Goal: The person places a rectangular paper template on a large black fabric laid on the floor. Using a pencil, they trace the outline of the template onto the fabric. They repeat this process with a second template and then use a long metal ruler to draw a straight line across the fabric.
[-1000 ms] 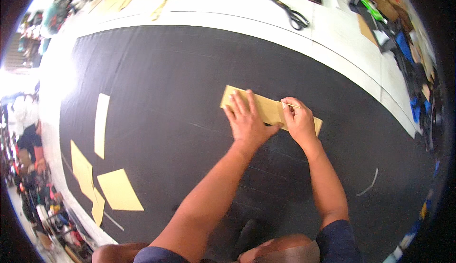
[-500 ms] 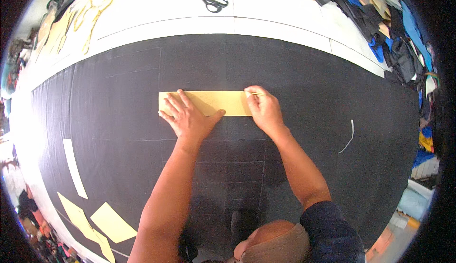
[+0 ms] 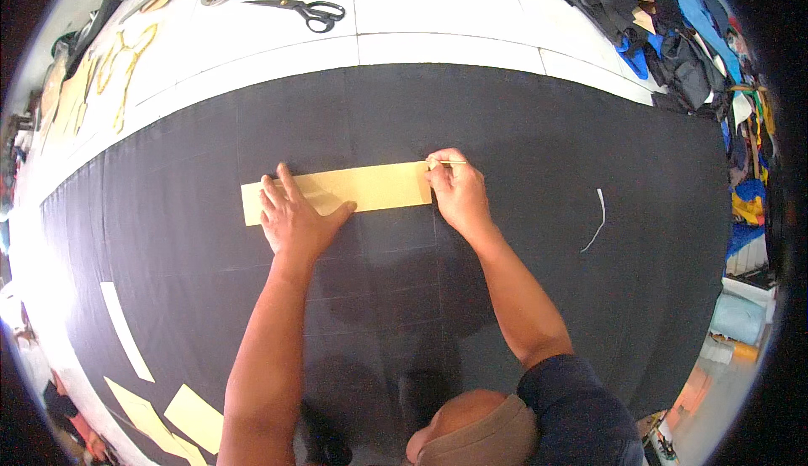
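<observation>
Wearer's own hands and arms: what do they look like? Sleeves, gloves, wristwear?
Left hand and right hand ungloved, five-fingered; no wristwear visible. Both forearms bare. Dark navy short sleeve on the right upper arm, ending near the elbow; no left sleeve in view.

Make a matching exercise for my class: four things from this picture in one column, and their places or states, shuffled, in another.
Column one
1. left hand
2. right hand
3. scissors
4. black cloth

Column two
A. beneath the yellow card
B. pinching a thin stick
C. on the white surface
D. spread flat, fingers apart

Pairs: 1-D, 2-B, 3-C, 4-A
</observation>
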Demonstrator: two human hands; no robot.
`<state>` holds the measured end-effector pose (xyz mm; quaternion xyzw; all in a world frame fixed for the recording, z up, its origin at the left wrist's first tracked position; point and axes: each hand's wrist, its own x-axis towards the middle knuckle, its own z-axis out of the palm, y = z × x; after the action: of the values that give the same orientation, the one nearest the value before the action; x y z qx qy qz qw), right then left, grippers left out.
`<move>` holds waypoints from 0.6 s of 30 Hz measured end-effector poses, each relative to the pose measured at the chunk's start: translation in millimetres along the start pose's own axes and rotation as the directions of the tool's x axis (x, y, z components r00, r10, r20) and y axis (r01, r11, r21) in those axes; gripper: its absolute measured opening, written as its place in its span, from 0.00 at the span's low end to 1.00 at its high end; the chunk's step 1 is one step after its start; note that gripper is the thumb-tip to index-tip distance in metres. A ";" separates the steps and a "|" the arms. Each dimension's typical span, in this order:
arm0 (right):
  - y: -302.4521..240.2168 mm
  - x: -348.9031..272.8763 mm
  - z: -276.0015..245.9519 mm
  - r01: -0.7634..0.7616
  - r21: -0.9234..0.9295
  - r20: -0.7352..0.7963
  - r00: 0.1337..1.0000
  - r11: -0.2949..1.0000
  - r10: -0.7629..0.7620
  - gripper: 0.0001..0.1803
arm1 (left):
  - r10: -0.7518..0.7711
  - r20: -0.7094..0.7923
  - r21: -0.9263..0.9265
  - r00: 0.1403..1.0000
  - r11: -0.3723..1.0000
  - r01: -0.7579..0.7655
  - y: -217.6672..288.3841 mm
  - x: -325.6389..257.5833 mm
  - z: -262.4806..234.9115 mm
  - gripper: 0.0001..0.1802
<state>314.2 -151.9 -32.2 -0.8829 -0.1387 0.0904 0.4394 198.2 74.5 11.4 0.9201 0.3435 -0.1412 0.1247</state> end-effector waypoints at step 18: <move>-8.5 -10.9 -4.4 0.227 -0.198 -0.028 0.971 0.954 -0.237 0.06 | -0.059 0.097 -0.059 0.994 0.996 0.065 8.2 2.9 -2.8 0.66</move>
<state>303.7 -153.8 -22.3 -0.9011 -0.2381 0.0015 0.3624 206.2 71.2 14.1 0.8968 0.3700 -0.1778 0.1651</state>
